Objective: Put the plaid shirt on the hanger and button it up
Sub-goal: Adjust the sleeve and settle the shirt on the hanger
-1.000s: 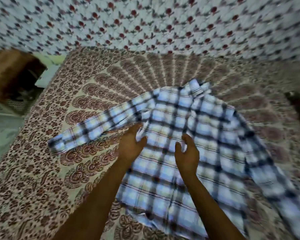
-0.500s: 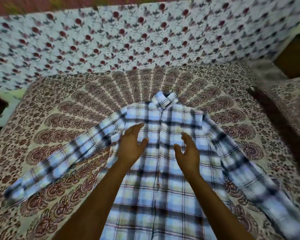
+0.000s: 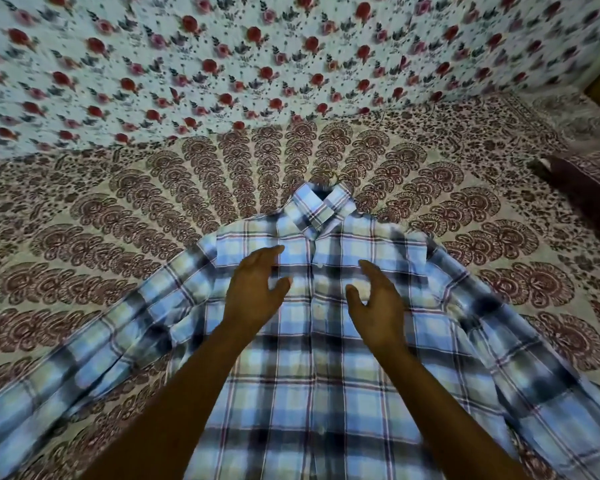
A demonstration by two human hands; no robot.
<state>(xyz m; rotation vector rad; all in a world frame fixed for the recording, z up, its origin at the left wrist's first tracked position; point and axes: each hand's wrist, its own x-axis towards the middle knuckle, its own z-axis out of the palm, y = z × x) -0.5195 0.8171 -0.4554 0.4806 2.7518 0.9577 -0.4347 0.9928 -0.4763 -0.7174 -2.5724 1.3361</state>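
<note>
A blue, white and dark plaid shirt (image 3: 312, 368) lies front-up on the bed, collar away from me, both sleeves spread out to the sides. Its front placket runs down the middle and looks closed. A thin hanger hook (image 3: 327, 177) shows just beyond the collar; the rest of the hanger is hidden inside the shirt. My left hand (image 3: 257, 289) is over the left chest panel with fingers relaxed and spread, holding nothing. My right hand (image 3: 378, 299) is over the right chest panel, fingers loosely open, holding nothing. Both sit either side of the placket.
The shirt lies on a bedspread (image 3: 153, 209) with a red-brown fan pattern. A rose-print cloth (image 3: 222, 64) hangs behind the bed. A dark patterned pillow (image 3: 582, 181) sits at the right edge.
The view has steadied and closed in on the chest of the shirt. The shirt now lies flat and centred with its collar away from me. Both hands stay open over the chest.
</note>
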